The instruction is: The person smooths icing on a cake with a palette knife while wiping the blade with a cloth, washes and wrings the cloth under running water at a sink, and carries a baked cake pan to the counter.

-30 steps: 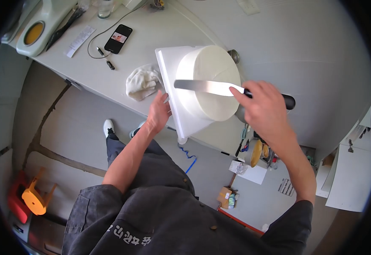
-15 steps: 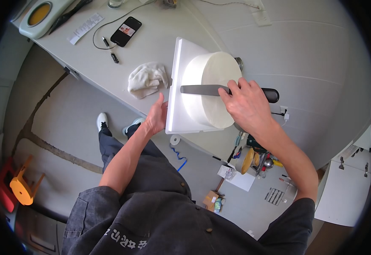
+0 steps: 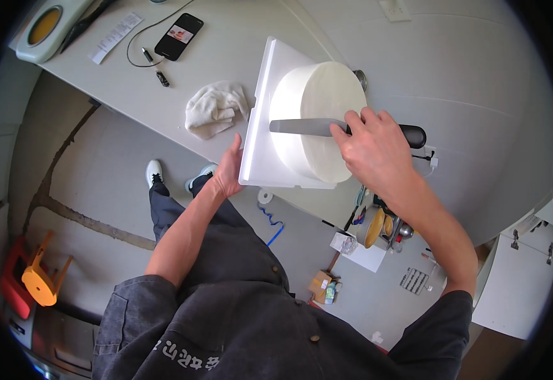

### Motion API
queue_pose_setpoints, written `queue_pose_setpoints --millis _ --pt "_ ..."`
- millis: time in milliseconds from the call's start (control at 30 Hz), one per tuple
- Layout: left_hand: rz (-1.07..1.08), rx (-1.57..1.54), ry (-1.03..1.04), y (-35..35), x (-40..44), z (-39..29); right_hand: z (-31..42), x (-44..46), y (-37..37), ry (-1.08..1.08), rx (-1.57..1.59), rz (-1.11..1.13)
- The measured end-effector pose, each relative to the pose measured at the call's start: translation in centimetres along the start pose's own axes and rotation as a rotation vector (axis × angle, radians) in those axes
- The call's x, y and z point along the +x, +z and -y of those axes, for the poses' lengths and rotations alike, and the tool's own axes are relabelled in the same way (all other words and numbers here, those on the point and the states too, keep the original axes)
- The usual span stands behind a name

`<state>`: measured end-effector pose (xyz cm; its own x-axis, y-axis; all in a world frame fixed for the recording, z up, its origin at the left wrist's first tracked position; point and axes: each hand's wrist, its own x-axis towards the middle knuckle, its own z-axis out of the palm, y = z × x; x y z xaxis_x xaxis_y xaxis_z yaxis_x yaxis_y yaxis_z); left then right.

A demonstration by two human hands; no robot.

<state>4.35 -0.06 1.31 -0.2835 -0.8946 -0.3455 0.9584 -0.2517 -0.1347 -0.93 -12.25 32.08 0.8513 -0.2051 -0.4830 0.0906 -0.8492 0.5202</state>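
While the blade of the black-handled metal spatula (image 3: 308, 127) crosses the smooth, white, round cake (image 3: 327, 95) at frame centre, a wobble of the right hand (image 3: 377, 149) gripping it could gouge the surface. The cake sits between the separated hands, on a square white plastic board (image 3: 260, 145); the left hand (image 3: 229, 168) meets the board's lower-left edge, fingers hidden, grip unclear.

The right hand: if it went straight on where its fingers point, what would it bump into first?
Most likely the white cake, just ahead of the right hand, though this one view leaves the gap unclear.
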Motion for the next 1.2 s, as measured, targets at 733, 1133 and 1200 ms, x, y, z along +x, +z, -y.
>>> queue_pose_setpoints --millis 733,1133,1200 --pt "0.031 -0.05 0.1 0.3 1.8 -1.7 1.0 -1.3 0.0 -0.01 -0.002 0.086" --pt "-0.026 -0.06 0.042 0.9 1.4 -2.2 1.0 -1.5 0.1 0.003 0.021 0.045" --pt "0.074 -0.241 0.17 -0.3 2.1 -1.3 1.0 -1.4 0.2 0.0 0.023 0.035"
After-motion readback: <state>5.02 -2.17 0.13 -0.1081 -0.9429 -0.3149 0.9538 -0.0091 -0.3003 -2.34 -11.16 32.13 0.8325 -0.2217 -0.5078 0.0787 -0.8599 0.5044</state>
